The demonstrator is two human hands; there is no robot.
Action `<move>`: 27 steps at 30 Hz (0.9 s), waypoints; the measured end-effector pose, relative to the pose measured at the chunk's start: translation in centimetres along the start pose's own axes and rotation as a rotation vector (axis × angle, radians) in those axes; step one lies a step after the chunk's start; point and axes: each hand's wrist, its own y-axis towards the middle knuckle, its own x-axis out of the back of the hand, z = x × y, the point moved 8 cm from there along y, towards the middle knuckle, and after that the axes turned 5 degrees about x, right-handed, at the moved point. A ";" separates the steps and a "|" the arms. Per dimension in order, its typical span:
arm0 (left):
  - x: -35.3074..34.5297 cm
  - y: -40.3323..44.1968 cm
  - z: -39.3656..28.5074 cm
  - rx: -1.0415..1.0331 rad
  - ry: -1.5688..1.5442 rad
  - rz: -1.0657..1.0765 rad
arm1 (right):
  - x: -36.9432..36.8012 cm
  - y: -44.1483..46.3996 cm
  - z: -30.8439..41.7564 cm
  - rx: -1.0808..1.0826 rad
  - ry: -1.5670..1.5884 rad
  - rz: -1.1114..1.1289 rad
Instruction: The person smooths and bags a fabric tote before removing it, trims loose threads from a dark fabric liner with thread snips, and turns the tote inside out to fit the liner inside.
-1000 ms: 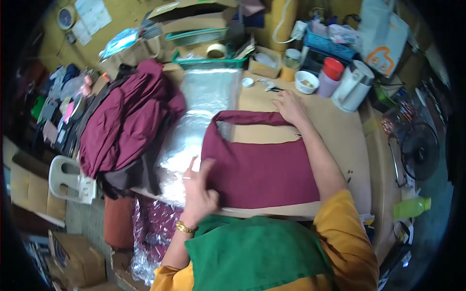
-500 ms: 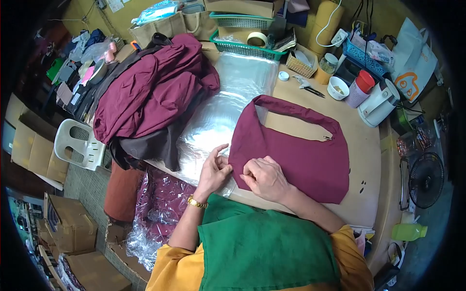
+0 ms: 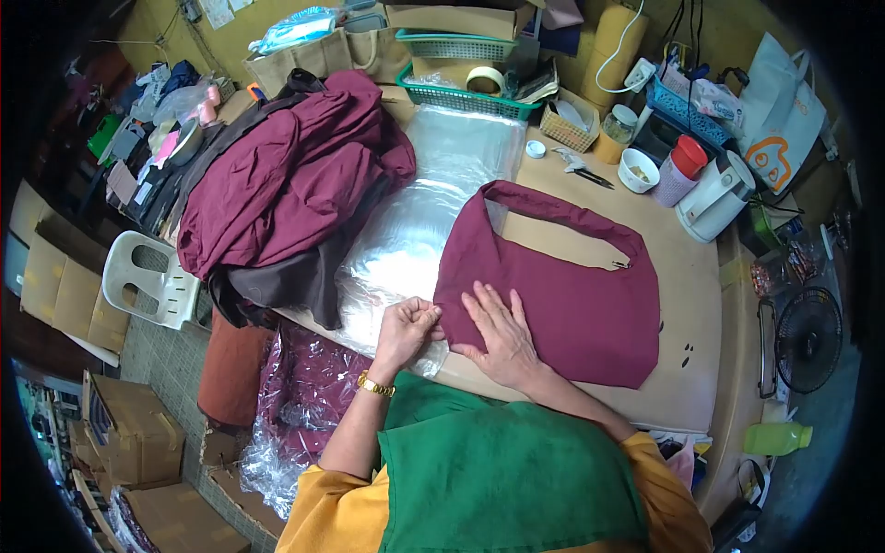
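A maroon fabric shoulder bag point(image 3: 572, 313) lies flat on the table, its strap looped toward the far side and a small zip pull near the strap's right end. My left hand point(image 3: 407, 332) is closed in a pinch at the bag's lower left edge. Flat on the bag's lower left part rests my right hand point(image 3: 502, 341), fingers outstretched and slightly spread. Under the bag's left side and beyond it are clear plastic sheets or bags point(image 3: 406, 221).
Maroon and dark fabric point(image 3: 286, 175) is heaped left of the plastic. Green baskets point(image 3: 461, 97), pliers point(image 3: 590, 175), a white bowl point(image 3: 638, 170) and a white kettle point(image 3: 714, 203) stand or lie along the back and right. A white plastic chair point(image 3: 152, 281) is at left.
My right hand has gone from curled fingers to lying flat and outstretched on the bag. My left hand's raised fingers have folded into a closed pinch at the bag's edge.
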 end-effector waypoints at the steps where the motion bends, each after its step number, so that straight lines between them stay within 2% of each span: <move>1: -0.1 0.1 0.1 0.000 -0.002 0.002 | 0.5 0.1 0.3 0.064 -0.005 -0.081; 3: 0.0 0.1 0.2 -0.036 0.067 -0.001 | 0.7 0.2 0.3 0.075 0.014 -0.146; 5: -0.1 0.0 0.1 -0.029 0.072 -0.019 | 1.1 -0.1 -1.6 -0.042 0.328 -0.232; 7: 0.2 0.1 0.4 -0.018 0.074 -0.036 | 1.1 -0.4 -1.8 -0.062 0.424 -0.235; 9: 0.2 0.6 0.5 -0.023 0.105 -0.022 | 0.3 -0.1 0.0 0.117 0.234 -0.031; 10: 0.3 0.5 0.3 -0.024 0.105 -0.021 | 0.4 -0.1 0.5 0.117 0.233 -0.031; 12: -0.3 -0.1 -0.8 -0.052 -0.089 0.062 | -1.4 -0.1 1.7 0.106 -0.066 0.219; 13: -0.5 -0.5 -1.6 -0.049 -0.087 0.064 | -1.5 0.0 1.8 0.103 -0.064 0.218; 15: -0.6 -1.2 -1.7 0.138 -0.222 0.042 | -2.4 0.0 1.5 0.057 -0.136 0.347; 16: -0.6 -1.1 -2.3 -0.024 -0.014 0.024 | -2.4 0.0 1.5 0.055 -0.135 0.343; 19: 0.0 -0.4 -2.2 -0.109 0.140 -0.087 | -2.2 0.1 1.8 0.089 -0.144 0.363; 20: 1.3 -0.4 -3.3 -0.323 0.367 -0.223 | -2.1 0.1 1.6 0.062 -0.141 0.391; 21: 2.9 -0.8 -4.8 -0.421 0.640 -0.366 | -2.1 0.0 1.3 0.031 -0.138 0.421; 23: 3.0 -3.2 -10.0 -0.742 1.090 -0.481 | -2.0 -0.2 0.0 0.016 -0.111 0.386; 25: 5.1 -2.1 -8.9 -0.713 1.185 -0.375 | -1.2 0.5 -0.3 0.007 -0.084 0.357; 27: 6.4 -0.8 -8.1 -0.777 1.184 -0.330 | 0.2 2.9 -0.1 -0.019 -0.016 0.319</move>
